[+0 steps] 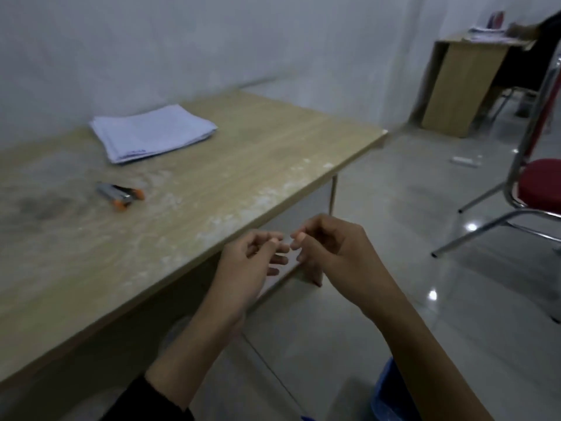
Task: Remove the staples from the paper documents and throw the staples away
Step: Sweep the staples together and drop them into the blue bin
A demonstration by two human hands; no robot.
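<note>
Both hands hang just off the tabletop's (pixel 243 165) near edge. The left hand (pixel 252 256) and right hand (pixel 328 247) have curled fingertips that almost touch. Can't tell if they're pinching a staple, it'd be too tiny to see. The blue bin (pixel 391 390) sits below the right forearm, so that hand's nearer for the drop, I'd guess. The paper stack (pixel 151 132) and staple remover (pixel 121 194) lie well off toward the far left corner.

An office is shown: papers (pixel 151 132) are stacked on a wooden desk (pixel 243 165), and a second desk (pixel 455 83) and a red chair (pixel 543 180) are seen.
</note>
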